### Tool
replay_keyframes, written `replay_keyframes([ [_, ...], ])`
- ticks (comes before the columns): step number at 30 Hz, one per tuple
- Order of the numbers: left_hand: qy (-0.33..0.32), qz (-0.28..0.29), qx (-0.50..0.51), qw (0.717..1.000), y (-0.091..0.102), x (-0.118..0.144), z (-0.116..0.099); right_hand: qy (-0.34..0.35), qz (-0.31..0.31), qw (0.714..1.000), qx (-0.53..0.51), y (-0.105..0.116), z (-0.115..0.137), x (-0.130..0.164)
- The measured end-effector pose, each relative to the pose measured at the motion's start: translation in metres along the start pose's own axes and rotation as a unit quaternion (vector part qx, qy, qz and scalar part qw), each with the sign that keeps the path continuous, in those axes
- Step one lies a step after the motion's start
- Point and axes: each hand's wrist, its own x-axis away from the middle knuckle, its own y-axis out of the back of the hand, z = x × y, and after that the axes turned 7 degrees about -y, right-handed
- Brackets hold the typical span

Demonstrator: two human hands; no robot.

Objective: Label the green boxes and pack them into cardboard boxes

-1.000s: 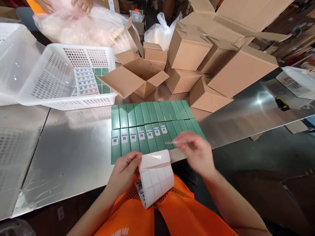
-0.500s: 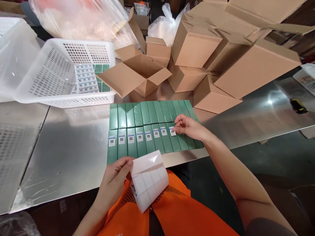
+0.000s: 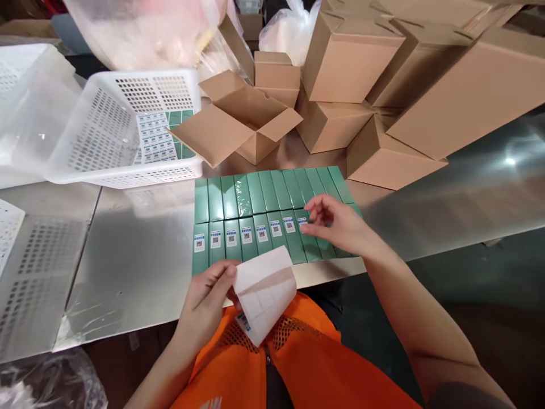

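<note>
Curled sticker sheet (image 3: pixel 266 292) pinched in the left hand (image 3: pixel 206 301) over the orange vest (image 3: pixel 298 363), right hand (image 3: pixel 340 224) loosely open, fingertips on the near row of green boxes (image 3: pixel 264 213) on the steel table (image 3: pixel 128 255), white basket (image 3: pixel 123 130) and cardboard cartons (image 3: pixel 340 85) behind.

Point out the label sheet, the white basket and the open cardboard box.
label sheet (image 3: pixel 266 289), head view, middle of its curled white backing.
white basket (image 3: pixel 106 122), head view, perforated left inner wall.
open cardboard box (image 3: pixel 238 116), head view, inside of the box between its flaps.
</note>
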Motion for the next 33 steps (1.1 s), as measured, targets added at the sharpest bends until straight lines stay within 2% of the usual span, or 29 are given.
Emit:
replay_keyframes([
  [3,-0.003,-0.01,0.016,1.0,-0.001,-0.008,-0.003,0.032,0.192,0.967,-0.168,-0.023,0.004,0.022],
  [4,-0.005,-0.014,0.018,1.0,-0.002,-0.011,-0.004,0.023,0.219,0.957,-0.188,-0.033,0.005,0.027],
  [5,-0.011,-0.013,0.02,1.0,-0.002,-0.014,-0.005,0.01,0.219,0.954,-0.203,-0.042,0.006,0.031],
  [8,-0.034,0.035,0.014,0.999,-0.005,-0.019,-0.009,-0.012,0.144,0.953,-0.268,-0.06,0.006,0.032],
  [11,-0.049,0.06,-0.019,0.997,-0.009,-0.019,-0.015,0.031,0.084,0.951,-0.297,-0.061,0.003,0.031],
  [14,-0.074,0.006,-0.024,0.997,-0.009,-0.02,-0.021,0.127,0.089,0.95,-0.27,-0.051,0.0,0.035],
  [17,-0.04,0.015,0.052,0.998,-0.007,-0.022,-0.026,0.198,0.104,0.942,-0.248,-0.044,-0.001,0.04],
  [19,-0.024,0.041,0.08,0.996,-0.008,-0.023,-0.027,0.202,0.08,0.948,-0.234,-0.045,-0.001,0.042],
  [21,-0.032,0.039,0.046,0.998,-0.011,-0.022,-0.025,0.175,0.043,0.959,-0.219,-0.049,-0.001,0.044],
  [23,-0.049,0.012,-0.013,0.999,-0.015,-0.019,-0.021,0.12,0.024,0.969,-0.216,-0.053,-0.001,0.045],
  [27,-0.085,-0.053,-0.114,0.988,-0.021,-0.017,-0.014,0.017,0.025,0.976,-0.215,-0.058,0.002,0.048],
  [28,-0.091,-0.06,-0.133,0.985,-0.022,-0.018,-0.014,0.015,0.022,0.976,-0.214,-0.058,0.002,0.049],
  [30,-0.094,-0.059,-0.146,0.983,-0.021,-0.022,-0.012,0.061,-0.006,0.972,-0.226,-0.053,0.003,0.049],
  [33,-0.079,-0.06,-0.121,0.988,-0.019,-0.033,-0.007,0.152,-0.112,0.945,-0.268,-0.033,-0.002,0.042],
])
